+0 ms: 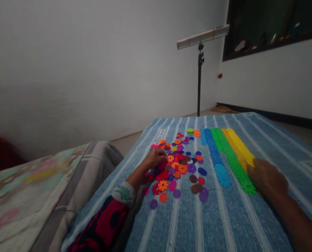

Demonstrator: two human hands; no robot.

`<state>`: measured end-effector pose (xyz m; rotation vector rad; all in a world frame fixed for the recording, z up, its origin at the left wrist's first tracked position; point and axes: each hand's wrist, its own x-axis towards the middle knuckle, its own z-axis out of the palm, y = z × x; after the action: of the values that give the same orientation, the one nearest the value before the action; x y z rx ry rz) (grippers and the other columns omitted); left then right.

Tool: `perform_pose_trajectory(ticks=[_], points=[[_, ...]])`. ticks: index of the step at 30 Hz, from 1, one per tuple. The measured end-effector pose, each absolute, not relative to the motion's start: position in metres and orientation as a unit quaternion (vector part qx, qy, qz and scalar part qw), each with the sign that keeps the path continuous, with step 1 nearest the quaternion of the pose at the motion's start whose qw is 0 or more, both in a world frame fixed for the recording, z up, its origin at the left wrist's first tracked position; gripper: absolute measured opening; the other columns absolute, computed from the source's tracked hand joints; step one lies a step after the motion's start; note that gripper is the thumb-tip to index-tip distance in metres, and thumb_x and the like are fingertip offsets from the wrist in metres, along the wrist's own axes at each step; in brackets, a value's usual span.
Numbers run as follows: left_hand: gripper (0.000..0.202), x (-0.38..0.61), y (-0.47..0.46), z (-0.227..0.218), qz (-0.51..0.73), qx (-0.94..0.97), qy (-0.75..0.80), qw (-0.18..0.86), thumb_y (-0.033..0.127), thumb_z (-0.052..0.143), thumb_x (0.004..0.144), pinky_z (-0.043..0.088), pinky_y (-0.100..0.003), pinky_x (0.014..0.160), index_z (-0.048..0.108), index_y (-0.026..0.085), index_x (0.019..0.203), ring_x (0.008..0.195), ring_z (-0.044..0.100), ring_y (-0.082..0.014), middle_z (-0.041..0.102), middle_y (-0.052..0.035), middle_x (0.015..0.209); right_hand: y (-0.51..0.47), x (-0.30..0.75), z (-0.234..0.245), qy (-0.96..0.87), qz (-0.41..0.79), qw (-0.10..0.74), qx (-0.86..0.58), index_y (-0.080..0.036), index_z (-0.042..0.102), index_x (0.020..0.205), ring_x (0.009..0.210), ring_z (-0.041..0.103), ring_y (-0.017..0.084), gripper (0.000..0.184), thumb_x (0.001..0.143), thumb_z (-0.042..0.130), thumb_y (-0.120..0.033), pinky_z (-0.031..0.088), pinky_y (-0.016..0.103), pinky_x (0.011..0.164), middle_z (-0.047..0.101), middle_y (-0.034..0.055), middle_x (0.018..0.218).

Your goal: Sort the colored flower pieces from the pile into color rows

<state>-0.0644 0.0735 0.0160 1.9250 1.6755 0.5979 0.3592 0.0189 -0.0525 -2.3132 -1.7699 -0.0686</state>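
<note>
A loose pile of flat plastic flower-shaped discs (177,168) in red, orange, purple, pink and blue lies on a blue striped towel (224,224). My left hand (156,157), in a red and black sleeve, rests on the pile's left edge with its fingers curled over some discs. To the right lie tidy rows of discs sorted by colour: blue (216,161), green (232,161), orange and yellow (240,145). My right hand (268,178) lies knuckles up on the near end of the yellow and orange rows. Its fingers are dark and tucked under.
A black stand (199,80) with a long light bar on top stands behind the towel by the white wall. A grey cloth (93,168) and a patterned sheet (27,196) lie to the left. A dark-framed window (274,24) is at upper right.
</note>
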Motion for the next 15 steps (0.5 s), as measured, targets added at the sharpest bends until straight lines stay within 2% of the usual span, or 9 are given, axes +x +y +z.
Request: perform_pose_trajectory(ticks=[7,11,15], points=[[0.012,-0.122,0.008,0.019,0.187,0.659,0.656,0.318,0.028,0.059,0.064,0.035,-0.023,0.052,0.062,0.016,0.065,0.051,0.049,-0.0118,0.058,0.0025,0.055,0.020,0.366,-0.056,-0.605,0.006,0.118,-0.788,-0.017,0.064,0.097,0.090,0.063,0.033,0.047,0.097,0.026,-0.044,0.046,0.042,0.067,0.065,0.0203,0.102],[0.013,-0.129,-0.004,0.010,0.171,0.665,0.670,0.283,0.029,0.060,0.065,0.036,-0.022,0.056,0.064,0.017,0.065,0.057,0.053,-0.0134,0.061,0.0016,0.057,0.020,0.368,-0.058,-0.607,0.006,0.109,-0.787,-0.017,0.063,0.092,0.089,0.062,0.033,0.048,0.097,0.024,-0.045,0.044,0.041,0.065,0.064,0.0201,0.101],[0.010,-0.120,-0.005,0.008,0.162,0.680,0.677,0.230,0.023,0.059,0.067,0.035,-0.022,0.059,0.062,0.018,0.059,0.059,0.052,-0.0136,0.058,0.0018,0.055,0.022,0.372,-0.062,-0.616,0.007,0.098,-0.782,-0.018,0.061,0.091,0.089,0.062,0.031,0.048,0.097,0.022,-0.046,0.042,0.039,0.064,0.063,0.0190,0.103]])
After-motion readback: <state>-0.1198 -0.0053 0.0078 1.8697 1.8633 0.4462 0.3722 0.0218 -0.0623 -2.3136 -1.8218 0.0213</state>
